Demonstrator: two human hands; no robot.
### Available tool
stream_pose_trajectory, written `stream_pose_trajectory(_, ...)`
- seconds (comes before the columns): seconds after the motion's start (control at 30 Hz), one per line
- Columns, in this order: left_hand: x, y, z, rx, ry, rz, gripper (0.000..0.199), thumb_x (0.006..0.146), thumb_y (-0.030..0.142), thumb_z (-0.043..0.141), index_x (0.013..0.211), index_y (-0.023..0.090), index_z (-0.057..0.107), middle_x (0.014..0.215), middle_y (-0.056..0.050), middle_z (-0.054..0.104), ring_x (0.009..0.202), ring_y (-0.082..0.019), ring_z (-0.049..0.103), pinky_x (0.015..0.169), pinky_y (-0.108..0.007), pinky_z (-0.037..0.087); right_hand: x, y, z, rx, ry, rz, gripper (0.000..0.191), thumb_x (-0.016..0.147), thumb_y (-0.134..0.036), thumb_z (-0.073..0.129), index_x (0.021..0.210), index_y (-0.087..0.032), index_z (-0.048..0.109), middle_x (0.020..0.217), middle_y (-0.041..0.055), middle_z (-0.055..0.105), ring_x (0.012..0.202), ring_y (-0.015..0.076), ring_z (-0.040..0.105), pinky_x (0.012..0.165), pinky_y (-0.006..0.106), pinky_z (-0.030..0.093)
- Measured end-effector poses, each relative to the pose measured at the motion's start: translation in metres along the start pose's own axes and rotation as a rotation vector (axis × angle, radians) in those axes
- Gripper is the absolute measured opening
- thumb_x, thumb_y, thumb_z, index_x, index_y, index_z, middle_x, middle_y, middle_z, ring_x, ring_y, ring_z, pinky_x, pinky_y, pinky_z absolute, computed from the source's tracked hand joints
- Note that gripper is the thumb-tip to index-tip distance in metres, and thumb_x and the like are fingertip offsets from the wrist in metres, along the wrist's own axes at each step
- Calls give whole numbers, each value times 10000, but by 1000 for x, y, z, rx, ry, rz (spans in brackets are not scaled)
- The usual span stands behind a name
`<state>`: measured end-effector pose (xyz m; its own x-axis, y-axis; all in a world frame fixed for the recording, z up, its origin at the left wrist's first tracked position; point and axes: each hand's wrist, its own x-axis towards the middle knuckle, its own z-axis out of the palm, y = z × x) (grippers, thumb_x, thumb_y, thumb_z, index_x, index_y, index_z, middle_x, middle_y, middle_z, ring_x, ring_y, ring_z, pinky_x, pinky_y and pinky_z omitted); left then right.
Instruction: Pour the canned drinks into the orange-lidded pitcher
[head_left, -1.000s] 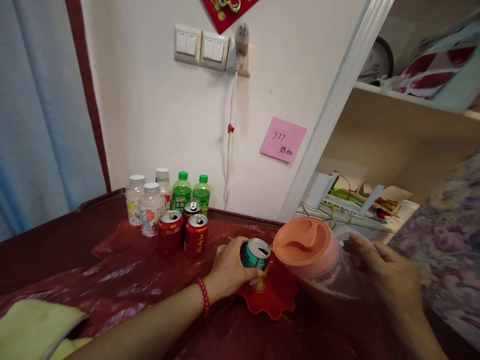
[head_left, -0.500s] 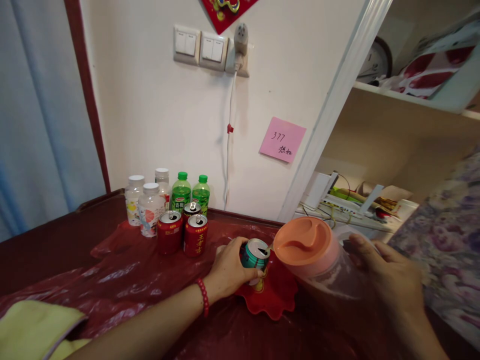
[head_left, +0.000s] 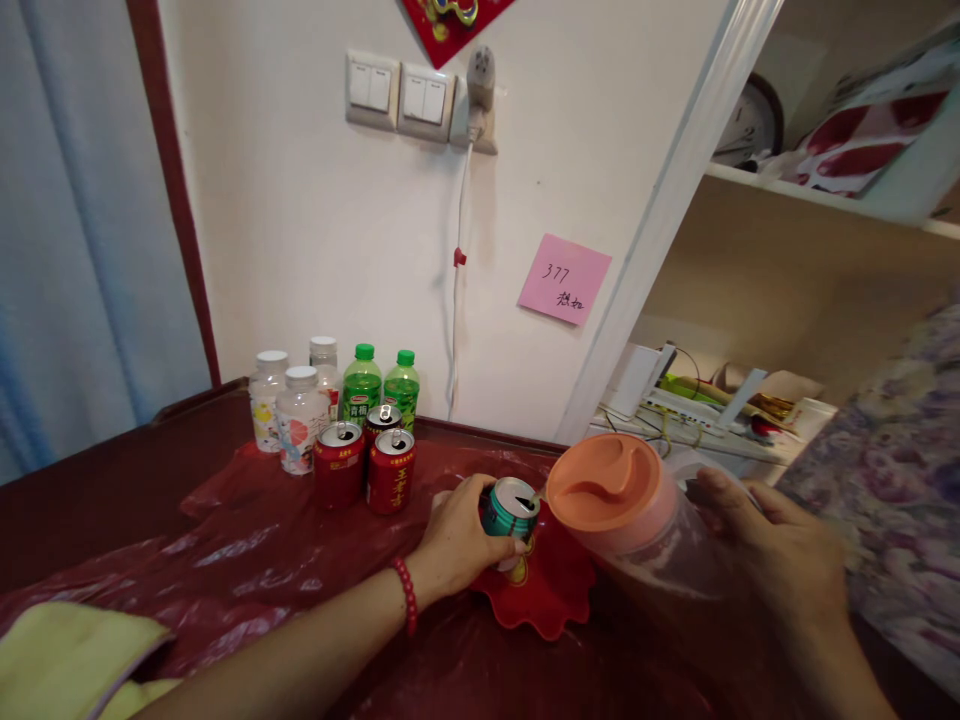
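Left hand (head_left: 459,540) wraps its fingers (head_left: 501,548) around the teal can (head_left: 510,512), which stands open-topped on a red scalloped dish (head_left: 544,595). Right hand (head_left: 780,570) grips the clear pitcher (head_left: 637,530), orange lid tilted to the can. Left of the fingers, open tabletop (head_left: 150,480) before the red cans (head_left: 364,465).

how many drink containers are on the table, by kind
red cans: 3
teal can, in the left hand: 1
green bottles: 2
clear white-capped bottles: 3
pitcher with orange lid, tilted in the right hand: 1
total: 10
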<state>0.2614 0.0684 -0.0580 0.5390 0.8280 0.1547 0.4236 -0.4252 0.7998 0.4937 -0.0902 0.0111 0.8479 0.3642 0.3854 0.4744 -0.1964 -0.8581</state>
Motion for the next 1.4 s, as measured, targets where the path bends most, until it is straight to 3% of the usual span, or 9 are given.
stream_pose_trajectory(0.27, 0, -3, 2, 0, -5, -3, 649, 583, 340, 869, 1177, 227, 631, 1191, -43, 702, 1126, -317, 589, 981, -403, 428, 3, 5, 0, -4, -3, -11, 569, 681, -736, 704, 781, -176, 725, 589, -19, 529, 626, 169, 470, 512, 260, 351)
stream_pose_trajectory(1.27, 1, -2, 1, 20, 7, -8, 622, 584, 333, 866, 1154, 231, 639, 1173, -45, 709, 1106, -318, 598, 962, -410, 429, 0, 0, -2, -20, 12, -38, 517, 699, -711, 689, 641, -205, 604, 546, -44, 445, 578, 132, 391, 501, 259, 303)
stream_pose_trajectory(1.4, 1, -3, 2, 14, 1, -3, 627, 585, 337, 864, 1160, 232, 636, 1185, -46, 708, 1109, -314, 600, 967, -407, 428, 0, -1, -1, -20, 25, -19, 508, 687, -705, 692, 693, -199, 656, 567, -39, 481, 598, 143, 428, 518, 261, 331)
